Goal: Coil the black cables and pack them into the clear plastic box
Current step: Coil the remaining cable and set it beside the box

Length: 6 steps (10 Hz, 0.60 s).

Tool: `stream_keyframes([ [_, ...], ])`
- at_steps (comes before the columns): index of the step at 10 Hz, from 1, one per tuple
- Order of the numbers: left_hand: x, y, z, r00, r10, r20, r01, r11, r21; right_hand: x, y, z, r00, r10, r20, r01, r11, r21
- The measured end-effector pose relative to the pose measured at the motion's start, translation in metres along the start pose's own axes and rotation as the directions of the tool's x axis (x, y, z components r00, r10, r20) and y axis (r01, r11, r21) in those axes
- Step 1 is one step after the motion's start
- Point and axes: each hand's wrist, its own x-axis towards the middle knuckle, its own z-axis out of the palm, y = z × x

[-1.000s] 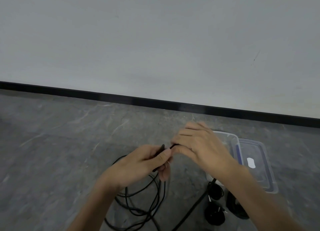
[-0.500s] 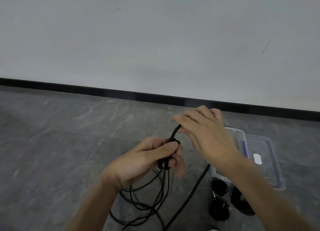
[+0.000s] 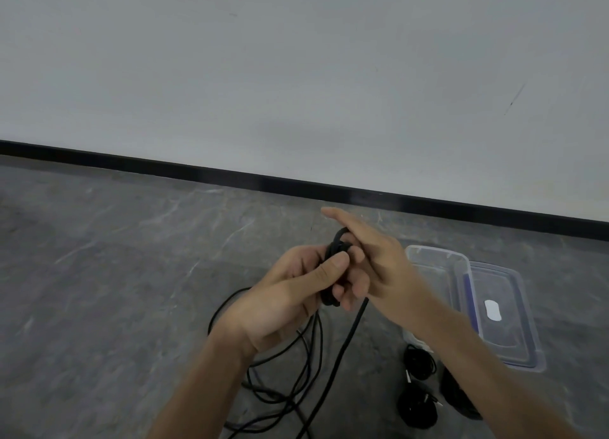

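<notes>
A person's left hand (image 3: 290, 293) is clamped around a small coil of black cable (image 3: 333, 257). The right hand (image 3: 372, 257), fingers spread loosely, guides the next loop around it. Most of this cable (image 3: 296, 372) lies slack on the grey floor (image 3: 115, 273). Three finished coils (image 3: 418, 405) sit near the clear plastic box (image 3: 438, 267), which appears empty, its lid (image 3: 504, 310) beside it. Coiling and all packing remain.
</notes>
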Motion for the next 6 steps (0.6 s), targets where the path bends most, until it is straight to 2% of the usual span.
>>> stream_keyframes([
  [1,0.003,0.0,0.0,0.998,0.042,-0.045,-0.042,0.999,0.009,-0.001,0.0,0.002,0.993,0.11,-0.041,-0.101,0.98,0.174],
  [2,0.004,0.0,-0.001,0.988,0.087,-0.126,-0.086,0.996,0.01,0.003,-0.003,0.006,0.99,0.135,-0.031,-0.132,0.988,0.079],
  [3,0.005,0.0,-0.002,0.976,0.115,-0.185,-0.111,0.993,0.036,0.001,-0.002,0.014,0.995,0.095,-0.034,-0.095,0.995,0.009],
  [4,0.006,-0.002,-0.002,0.965,0.118,-0.236,-0.101,0.992,0.082,0.002,0.0,0.02,0.987,0.155,-0.039,-0.152,0.985,0.082],
  [6,0.006,-0.001,0.002,0.949,0.135,-0.284,-0.111,0.989,0.101,0.001,-0.002,0.023,0.961,0.276,-0.005,-0.274,0.957,0.098],
])
